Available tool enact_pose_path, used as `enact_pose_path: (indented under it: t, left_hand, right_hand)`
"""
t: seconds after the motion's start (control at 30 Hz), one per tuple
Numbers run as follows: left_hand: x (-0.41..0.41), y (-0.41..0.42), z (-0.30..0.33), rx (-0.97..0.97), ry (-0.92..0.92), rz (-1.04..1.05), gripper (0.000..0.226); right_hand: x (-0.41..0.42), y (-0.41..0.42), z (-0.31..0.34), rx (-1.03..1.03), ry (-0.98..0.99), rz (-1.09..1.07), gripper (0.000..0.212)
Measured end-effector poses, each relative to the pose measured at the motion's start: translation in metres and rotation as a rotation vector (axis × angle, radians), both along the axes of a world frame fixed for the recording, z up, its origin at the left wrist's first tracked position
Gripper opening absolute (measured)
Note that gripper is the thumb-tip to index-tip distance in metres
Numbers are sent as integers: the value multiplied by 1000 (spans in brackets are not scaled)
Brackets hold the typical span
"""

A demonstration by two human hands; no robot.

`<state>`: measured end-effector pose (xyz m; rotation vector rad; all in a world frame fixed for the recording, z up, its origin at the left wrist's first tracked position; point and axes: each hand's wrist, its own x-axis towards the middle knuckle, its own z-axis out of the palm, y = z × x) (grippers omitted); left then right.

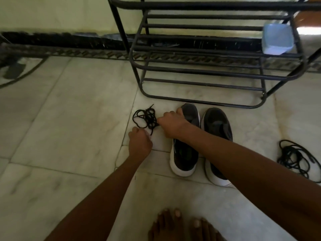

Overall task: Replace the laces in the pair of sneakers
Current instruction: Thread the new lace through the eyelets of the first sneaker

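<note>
Two black sneakers with white soles stand side by side on the tiled floor, toes pointing away: the left sneaker [185, 153] and the right sneaker [218, 124]. No laces show in either. A tangled bundle of black laces [145, 118] lies just left of the left sneaker. My right hand [171, 122] reaches across that sneaker's toe and grips the bundle's right edge with curled fingers. My left hand [139, 141] is curled just below the bundle and pinches a loose lace end. A second bundle of black laces [293, 157] lies on the floor at the far right.
A black metal shoe rack [199, 73] stands right behind the sneakers, with a pale blue plastic container [277, 39] on a shelf. My bare feet [182, 225] are at the bottom edge. A dark skirting runs along the wall behind.
</note>
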<state>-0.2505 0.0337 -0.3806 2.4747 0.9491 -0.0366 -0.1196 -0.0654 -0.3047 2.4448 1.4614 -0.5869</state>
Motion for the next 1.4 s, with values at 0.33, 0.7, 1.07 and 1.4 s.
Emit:
enact_pose_path:
  t: [0.33,0.7,1.07,1.4]
  left_hand:
    - [10,25,117,-74,-829,170,6]
    - [-32,86,131,129,-679,390,16]
    - [-63,77,108,-557,-116,148,27]
    - [-46,51,130,-1014,-254,-100,10]
  right_hand:
    - [11,19,-3,613,240,-230,71]
    - [19,17,39,877,634,-291,23]
    - [11,17,69,870,621,-1,12]
    - [32,2,91,947,730,-102,23]
